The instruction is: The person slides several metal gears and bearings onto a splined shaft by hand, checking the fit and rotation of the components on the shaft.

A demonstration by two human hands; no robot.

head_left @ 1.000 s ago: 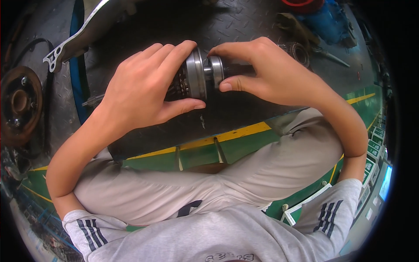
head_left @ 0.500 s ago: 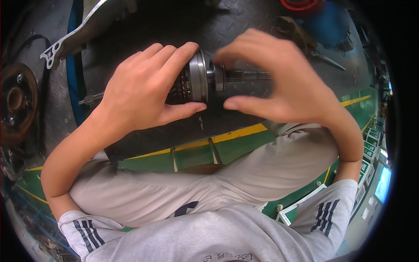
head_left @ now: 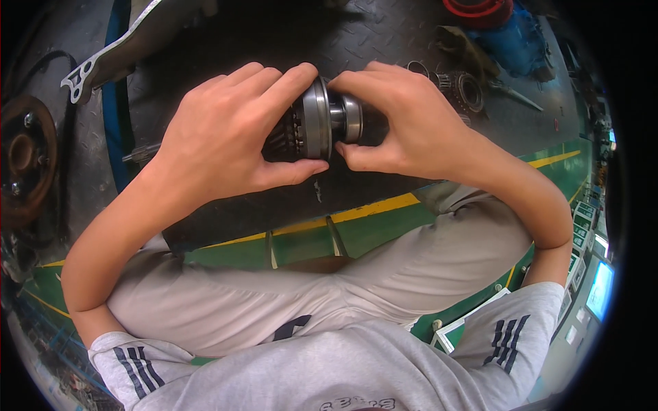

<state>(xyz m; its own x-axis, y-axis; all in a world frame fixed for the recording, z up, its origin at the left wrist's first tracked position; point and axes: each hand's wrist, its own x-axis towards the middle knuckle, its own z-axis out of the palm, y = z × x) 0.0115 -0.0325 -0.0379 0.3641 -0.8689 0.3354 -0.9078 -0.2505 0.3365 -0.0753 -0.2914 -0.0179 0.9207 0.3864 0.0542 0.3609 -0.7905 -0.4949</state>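
A steel gear shaft (head_left: 317, 123) lies crosswise over the dark bench, with toothed gears, a smooth wide ring and a narrower collar (head_left: 353, 118) on it. My left hand (head_left: 226, 133) is wrapped over the gears from the left, thumb below and fingers above. From the right, my right hand (head_left: 411, 123) curls round the collar end, its thumb and forefinger tips against the side of the wide ring. A thin splined end (head_left: 142, 152) sticks out past my left wrist. My right hand hides the shaft's other end.
Loose gears (head_left: 462, 91) lie beyond my right wrist, near a blue part with a red rim (head_left: 480, 10). A metal housing (head_left: 86, 79) stands at the far left, above a rusty round disc (head_left: 26, 161). The bench's yellow-striped edge (head_left: 370, 211) runs before my knees.
My right hand has moved left and closed in on the wide ring, with its fingers drawn nearer the shaft. Loose gears it covered now show. My left hand has hardly moved.
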